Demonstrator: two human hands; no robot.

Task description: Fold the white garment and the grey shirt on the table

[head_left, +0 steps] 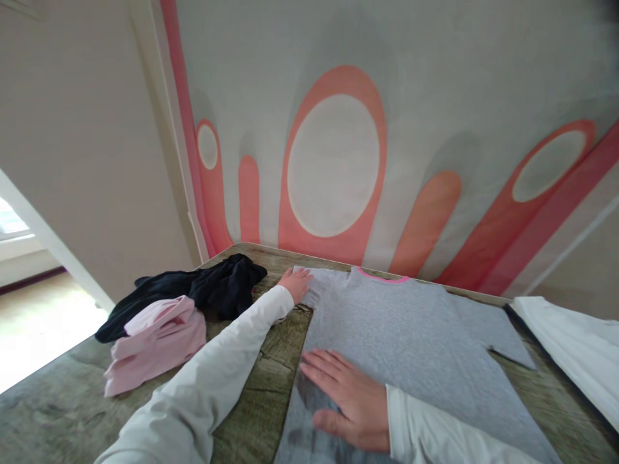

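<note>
A grey T-shirt (387, 322) with a pink neckband lies spread on the wood-patterned table, its collar toward the wall. My left hand (296, 284) reaches far forward and rests on the sleeve at the shirt's left side, fingers stretched out over the cloth. Lower down, my right hand (351, 399) lies flat on the left part of the shirt's body, fingers extended and thumb apart. Dark smudges or shadow show on the fabric around that hand. The shirt's lower hem is out of view.
Left of my left arm sit a crumpled black garment (222, 283) and a pink folded garment (159, 341). White cloth (575, 341) with a dark edge lies at the right. A wall with a coral pattern (333, 154) rises behind the wood-grain table (261, 393).
</note>
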